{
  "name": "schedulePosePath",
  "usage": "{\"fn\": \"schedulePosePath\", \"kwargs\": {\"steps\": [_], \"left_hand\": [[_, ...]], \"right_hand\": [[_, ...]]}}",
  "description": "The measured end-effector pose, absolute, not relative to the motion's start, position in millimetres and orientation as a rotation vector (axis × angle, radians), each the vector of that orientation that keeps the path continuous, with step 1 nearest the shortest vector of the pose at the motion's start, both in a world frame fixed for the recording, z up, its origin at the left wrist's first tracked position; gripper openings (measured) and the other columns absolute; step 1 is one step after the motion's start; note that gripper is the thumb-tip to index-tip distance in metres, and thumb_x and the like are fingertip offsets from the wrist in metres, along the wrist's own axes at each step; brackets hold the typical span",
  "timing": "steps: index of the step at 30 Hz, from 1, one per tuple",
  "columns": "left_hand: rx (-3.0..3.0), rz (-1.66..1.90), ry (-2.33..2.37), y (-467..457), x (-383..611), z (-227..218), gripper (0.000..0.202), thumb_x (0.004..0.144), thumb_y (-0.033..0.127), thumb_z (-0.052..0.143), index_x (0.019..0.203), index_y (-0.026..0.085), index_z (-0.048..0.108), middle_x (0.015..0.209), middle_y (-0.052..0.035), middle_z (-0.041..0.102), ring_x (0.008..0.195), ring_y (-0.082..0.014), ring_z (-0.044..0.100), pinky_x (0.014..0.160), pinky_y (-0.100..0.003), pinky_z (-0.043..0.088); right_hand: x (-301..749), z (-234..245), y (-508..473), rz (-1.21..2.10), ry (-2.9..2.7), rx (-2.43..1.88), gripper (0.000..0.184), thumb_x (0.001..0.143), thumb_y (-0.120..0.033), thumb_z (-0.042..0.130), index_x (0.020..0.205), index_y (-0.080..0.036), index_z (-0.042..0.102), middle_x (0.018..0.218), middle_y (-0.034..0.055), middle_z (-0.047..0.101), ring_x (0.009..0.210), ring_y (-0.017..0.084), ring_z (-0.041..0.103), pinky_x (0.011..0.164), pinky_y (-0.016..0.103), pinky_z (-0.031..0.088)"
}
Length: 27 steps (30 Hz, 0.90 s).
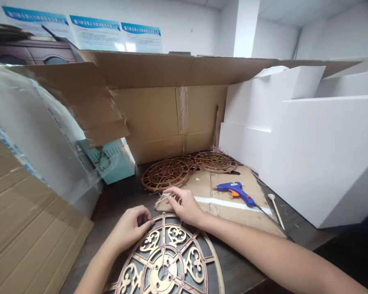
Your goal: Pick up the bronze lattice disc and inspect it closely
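A round golden openwork disc with scroll ornaments lies flat on the dark table in front of me, its lower edge cut off by the frame. Thin pinkish wires run along its ribs. My left hand has curled fingers, with thumb and fingertips at the disc's upper left rim. Above the far rim, my right hand is closed in a pinch; a thin pale piece shows by its fingertips, too small to name. A blue hot glue gun with an orange trigger lies to the right on a flat cardboard sheet.
Several similar openwork discs lie farther back. A pale stick with a round head lies right of the glue gun's cable. White panels stand at the right, a cardboard box behind, and a light blue box at the left.
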<state>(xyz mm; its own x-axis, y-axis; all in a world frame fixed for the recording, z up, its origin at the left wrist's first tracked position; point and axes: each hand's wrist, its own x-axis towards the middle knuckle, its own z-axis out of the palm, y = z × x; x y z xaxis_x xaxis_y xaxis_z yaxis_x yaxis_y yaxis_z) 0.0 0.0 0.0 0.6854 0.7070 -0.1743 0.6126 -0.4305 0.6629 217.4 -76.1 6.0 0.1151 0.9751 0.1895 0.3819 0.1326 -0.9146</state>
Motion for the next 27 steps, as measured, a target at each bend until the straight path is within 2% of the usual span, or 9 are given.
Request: {"fn": "schedulePosePath", "kwargs": {"steps": [7,10,14,20,27], "left_hand": [[2.072,0.226,1.095,-0.7,-0.8,4.0,0.034,0.085,0.052,0.053,0.081,0.020,0.062,0.070,-0.0005,0.063,0.061,-0.0154,0.052,0.059,-0.027,0.037],[2.046,0.225,1.128,1.0,-4.8,0.4,0.036,0.085,0.054,0.051,0.085,0.020,0.059,0.069,0.0011,0.062,0.054,-0.0132,0.046,0.054,-0.026,0.034],[2.068,0.222,1.185,6.4,-12.4,-3.6,0.035,0.086,0.053,0.048,0.087,0.020,0.061,0.068,0.0010,0.062,0.056,-0.0144,0.050,0.056,-0.026,0.034],[2.147,0.192,1.305,11.1,-20.7,5.0,0.033,0.090,0.052,0.044,0.079,0.023,0.056,0.065,0.0015,0.063,0.061,-0.0167,0.055,0.059,-0.027,0.033],[2.226,0.182,1.409,10.5,-24.7,13.5,0.042,0.091,0.061,0.041,0.074,0.024,0.048,0.065,0.0014,0.060,0.062,-0.0178,0.054,0.061,-0.028,0.030]], "right_hand": [[223.8,8.0,-67.4,0.838,-1.248,-1.436,0.018,0.091,-0.019,0.057,0.099,-0.016,0.073,0.086,0.0052,0.077,0.081,0.019,0.072,0.076,0.028,0.052],[226.9,5.4,-63.5,0.853,-1.146,-1.412,0.016,0.090,-0.021,0.058,0.095,-0.016,0.072,0.081,0.0048,0.076,0.079,0.020,0.072,0.076,0.029,0.052],[229.1,1.1,-60.1,0.833,-1.063,-1.410,0.017,0.091,-0.026,0.057,0.092,-0.015,0.070,0.075,0.0045,0.073,0.074,0.019,0.069,0.075,0.030,0.051],[229.3,-3.4,-58.8,0.833,-0.976,-1.425,0.040,0.094,-0.048,0.055,0.068,-0.017,0.061,0.066,0.0040,0.067,0.066,0.016,0.061,0.071,0.028,0.047],[227.9,-21.2,-50.1,1.023,-0.858,-1.420,0.060,0.084,-0.078,0.048,0.070,-0.019,0.052,0.064,0.0048,0.067,0.045,0.012,0.047,0.047,0.026,0.036]]}}
